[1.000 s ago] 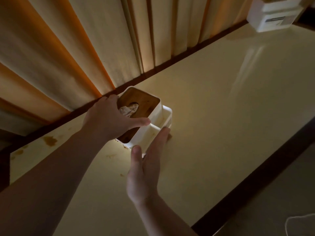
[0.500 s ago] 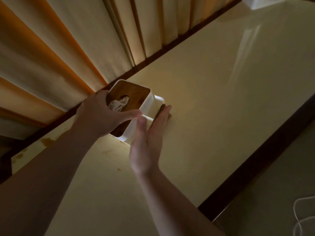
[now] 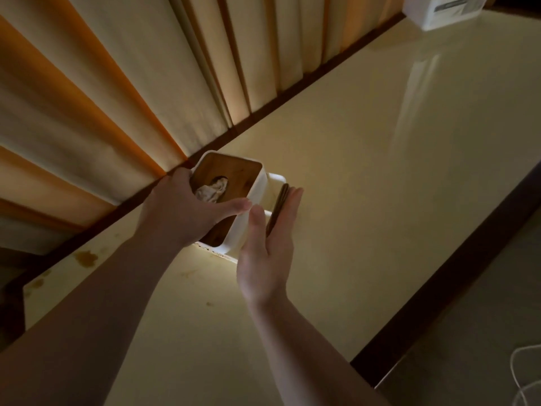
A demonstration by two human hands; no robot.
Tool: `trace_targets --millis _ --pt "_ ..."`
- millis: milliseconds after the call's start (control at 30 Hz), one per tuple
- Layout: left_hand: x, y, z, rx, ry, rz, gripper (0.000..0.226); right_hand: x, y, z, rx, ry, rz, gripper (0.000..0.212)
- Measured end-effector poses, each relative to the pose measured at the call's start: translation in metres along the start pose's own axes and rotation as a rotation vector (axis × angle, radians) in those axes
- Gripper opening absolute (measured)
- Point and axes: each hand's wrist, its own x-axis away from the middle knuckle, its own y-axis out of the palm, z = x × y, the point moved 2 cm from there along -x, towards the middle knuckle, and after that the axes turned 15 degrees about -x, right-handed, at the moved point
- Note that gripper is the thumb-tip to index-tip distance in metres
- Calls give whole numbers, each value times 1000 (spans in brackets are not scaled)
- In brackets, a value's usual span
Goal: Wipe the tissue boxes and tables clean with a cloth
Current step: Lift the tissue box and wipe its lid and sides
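Note:
A white tissue box [image 3: 255, 187] with a brown wooden lid [image 3: 234, 174] stands on the cream table [image 3: 380, 177], close to the curtain. A crumpled tissue [image 3: 212, 190] pokes out of the lid's slot. My left hand [image 3: 181, 209] grips the box from the left, with its thumb lying across the lid. My right hand [image 3: 269, 253] is held flat with straight fingers along the box's right side compartment. Its fingers press a thin dark brown flat thing [image 3: 278, 208] against that side; I cannot tell what this is.
A pleated curtain [image 3: 131, 83] hangs behind the table's dark far rim. A second white box [image 3: 439, 10] stands at the far right corner. Brown stains [image 3: 86, 257] mark the table's left end. The table's dark near edge [image 3: 439, 288] borders the floor, where a white cable [image 3: 524, 373] lies.
My right hand has slid forward from the box's near corner to lie along its right side. My left hand keeps the same grip on the box.

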Motion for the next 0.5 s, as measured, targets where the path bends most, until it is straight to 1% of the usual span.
trace_targets --millis 100,200,300,367,400,433,467,500 --pt "-1 0 0 -26 -2 -5 136 33 -3 11 -35 -38 3 79" --pt "-4 0 0 -97 2 -8 139 44 -1 11 -110 -25 -18 76" --pt "-6 -3 4 -142 -52 -64 148 11 -4 6 -117 40 19 88" --pt "-6 -10 5 -149 -100 -162 156 -9 -13 7 -128 69 -17 103" --pt "-8 -14 1 -141 -103 -216 158 -14 -18 9 -138 80 -51 106" --pt "-11 -20 -4 -135 -74 -265 155 -17 -23 12 -146 94 -84 103" --pt "-13 -27 -8 -143 -1 -301 147 -20 -28 16 -153 110 -116 95" --pt "-16 -34 -11 -174 112 -327 141 -21 -32 19 -156 123 -135 84"
